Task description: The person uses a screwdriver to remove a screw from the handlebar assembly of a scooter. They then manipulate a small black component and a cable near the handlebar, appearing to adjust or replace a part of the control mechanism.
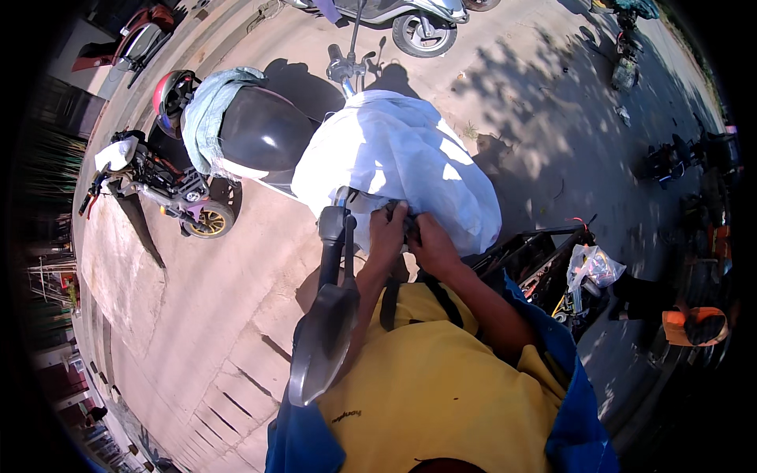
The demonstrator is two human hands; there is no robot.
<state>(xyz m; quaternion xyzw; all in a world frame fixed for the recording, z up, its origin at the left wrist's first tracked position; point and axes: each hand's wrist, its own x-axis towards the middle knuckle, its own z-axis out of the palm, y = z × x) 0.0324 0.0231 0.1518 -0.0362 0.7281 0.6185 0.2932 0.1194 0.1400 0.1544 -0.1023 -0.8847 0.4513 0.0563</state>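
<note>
A white cloth (386, 142) lies draped over the front of a scooter, in folds lit by patches of sun. My left hand (387, 230) and my right hand (433, 246) meet close together at its near edge, fingers bent and closed. Between them is a small dark grey piece (409, 224); the fingers mostly cover it, and I cannot tell its kind. Left of my left hand stands the scooter's handlebar grip (332, 224). A black mirror (323, 343) juts toward me beside my left forearm. Another handlebar (342, 67) sticks out beyond the cloth's far edge.
A black scooter seat (264, 130) with a light blue cloth (211, 118) and a red-black helmet (173, 98) lies left of the cloth. A small motorbike (177, 177) stands farther left. To the right are a black cart (536, 264), a plastic bag (595, 266) and a person in orange (684, 327).
</note>
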